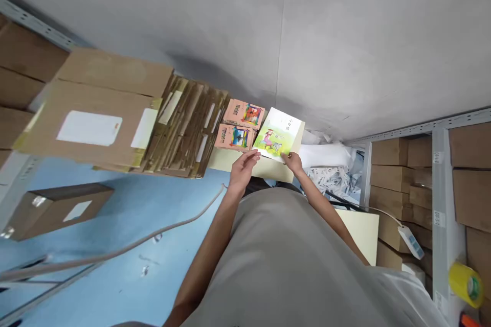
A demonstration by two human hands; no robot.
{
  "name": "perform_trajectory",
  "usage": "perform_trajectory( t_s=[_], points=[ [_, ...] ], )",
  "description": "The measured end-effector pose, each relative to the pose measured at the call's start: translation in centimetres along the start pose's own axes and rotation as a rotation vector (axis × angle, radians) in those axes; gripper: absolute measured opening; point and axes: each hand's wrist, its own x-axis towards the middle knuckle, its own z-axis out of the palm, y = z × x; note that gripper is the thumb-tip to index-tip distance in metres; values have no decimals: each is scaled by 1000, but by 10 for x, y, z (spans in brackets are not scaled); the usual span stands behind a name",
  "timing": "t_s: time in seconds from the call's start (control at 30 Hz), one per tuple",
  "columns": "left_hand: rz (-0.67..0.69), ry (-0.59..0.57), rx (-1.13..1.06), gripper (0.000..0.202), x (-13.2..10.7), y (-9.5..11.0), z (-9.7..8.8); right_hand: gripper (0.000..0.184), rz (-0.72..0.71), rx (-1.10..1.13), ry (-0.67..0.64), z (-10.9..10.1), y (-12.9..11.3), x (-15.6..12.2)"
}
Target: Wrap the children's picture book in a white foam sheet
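A green and white picture book (278, 134) lies on a pale table (226, 158) in front of me. My left hand (242, 167) rests at its near left edge, fingers stretched out toward the cover. My right hand (293, 162) pinches the book's near right corner. Two pink books (241, 123) lie just left of it, one behind the other.
A stack of flattened cardboard boxes (115, 112) with white labels fills the left. A brown carton (57, 209) sits on the blue floor with a grey hose (115, 250). Metal shelves (441, 179) with cartons stand right, with yellow tape (466, 283). White packing material (330, 163) lies beyond the table.
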Motion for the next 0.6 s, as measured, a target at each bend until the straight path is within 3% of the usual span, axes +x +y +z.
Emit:
perform_trajectory(
  t_s=[0.3, 0.47, 0.6],
  points=[
    [-70, -193, 128, 66, 56, 19, -53, 46, 72, 197, 187, 13, -4, -37],
    [-76, -344, 183, 59, 73, 5, -67, 50, 88, 373, 283, 28, 5, -60],
    [-44, -421, 218, 50, 71, -15, -64, 47, 82, 475, 328, 43, 6, -68]
  ],
)
